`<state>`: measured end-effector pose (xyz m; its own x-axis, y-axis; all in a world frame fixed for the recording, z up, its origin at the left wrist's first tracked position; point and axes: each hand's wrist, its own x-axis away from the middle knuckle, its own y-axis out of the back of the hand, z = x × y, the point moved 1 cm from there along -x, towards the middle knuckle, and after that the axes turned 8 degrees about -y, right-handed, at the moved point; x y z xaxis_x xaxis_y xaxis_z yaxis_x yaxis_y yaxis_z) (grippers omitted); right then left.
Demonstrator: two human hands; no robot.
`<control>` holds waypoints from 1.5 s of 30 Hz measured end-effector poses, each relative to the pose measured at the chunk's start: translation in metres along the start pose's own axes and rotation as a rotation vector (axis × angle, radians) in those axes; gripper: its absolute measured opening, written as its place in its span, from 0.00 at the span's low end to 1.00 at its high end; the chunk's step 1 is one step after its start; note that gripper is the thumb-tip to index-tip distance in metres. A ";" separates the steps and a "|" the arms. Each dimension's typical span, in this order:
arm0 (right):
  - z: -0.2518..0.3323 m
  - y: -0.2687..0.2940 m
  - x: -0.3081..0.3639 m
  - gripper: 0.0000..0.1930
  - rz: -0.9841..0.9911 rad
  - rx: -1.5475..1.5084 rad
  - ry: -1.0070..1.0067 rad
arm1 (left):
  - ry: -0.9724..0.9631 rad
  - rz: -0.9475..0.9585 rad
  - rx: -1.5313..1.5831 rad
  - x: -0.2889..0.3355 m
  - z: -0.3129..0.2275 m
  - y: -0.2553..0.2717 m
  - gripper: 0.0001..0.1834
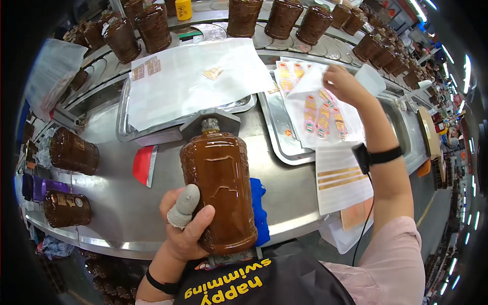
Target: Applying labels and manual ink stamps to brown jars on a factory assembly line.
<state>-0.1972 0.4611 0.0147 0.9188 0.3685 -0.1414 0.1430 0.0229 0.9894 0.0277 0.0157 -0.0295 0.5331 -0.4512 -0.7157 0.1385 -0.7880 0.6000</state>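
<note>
A glossy brown bottle (222, 175) lies in front of me, its neck in a dark grey holder (226, 122). My left hand (185, 231) grips its lower left side, thumb on the front and a pale cloth cover on one finger. At the right, my right hand (345, 86) is closed on the folded-back corner of a white decal sheet (311, 80). Under that corner lie more sheets with gold, pink and red decals (323, 119), in a metal tray (284, 152). What the left fingers do behind the bottle is hidden.
Left of the holder, white paper (188, 76) with a few decals covers another metal tray (124, 119). A red-and-white scraper (145, 165) and blue cloth (259, 211) lie on the steel table. Brown bottles (244, 18) line the far conveyor; two more (73, 150) stand left.
</note>
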 end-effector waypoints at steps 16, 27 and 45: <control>-0.004 0.000 0.060 0.27 0.433 0.262 -0.379 | -0.001 -0.044 -0.016 0.002 -0.001 0.001 0.43; -0.101 0.079 0.171 0.12 -0.474 -0.199 -0.580 | -0.044 -0.079 -0.007 0.009 0.006 -0.003 0.45; -0.066 -0.163 0.625 0.21 -1.196 -1.590 -2.209 | 0.124 -0.012 0.081 0.016 0.008 0.002 0.38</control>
<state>0.3295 0.7488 -0.2324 -0.0779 -0.6505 0.7555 0.9883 -0.1501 -0.0274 0.0300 0.0033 -0.0424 0.6313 -0.3905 -0.6701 0.0800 -0.8266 0.5571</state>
